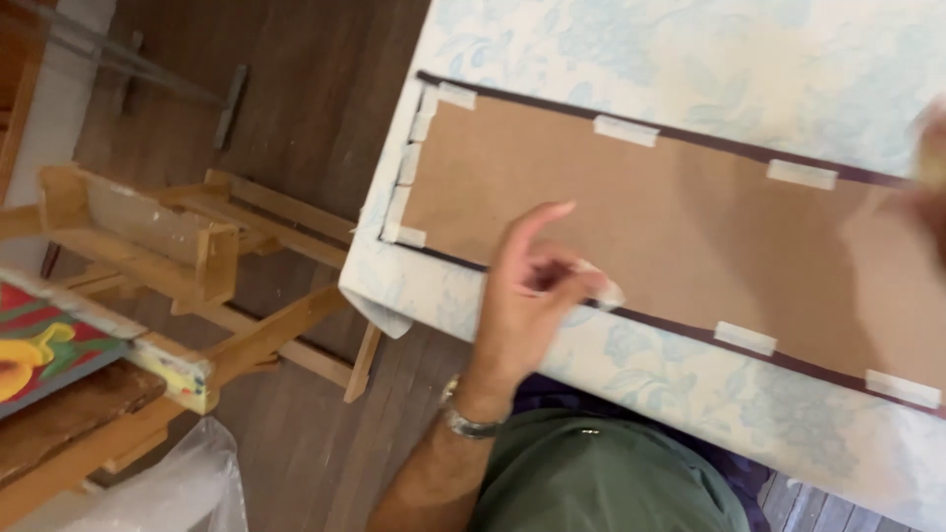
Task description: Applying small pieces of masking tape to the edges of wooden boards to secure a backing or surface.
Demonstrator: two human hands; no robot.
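Observation:
A long brown cardboard backing in a dark frame lies on a table covered with a pale blue floral cloth. Strips of pale tape hold the board along its edges. My left hand hovers over the near edge of the board, fingers curled on a small piece of white tape, index finger raised. A watch sits on that wrist. My right hand shows only as a blur at the right edge; what it holds is unclear.
A wooden easel stands on the dark wood floor to the left, with a colourful painting at its near end. Clear plastic wrap lies at the bottom left. The table corner overhangs the easel's legs.

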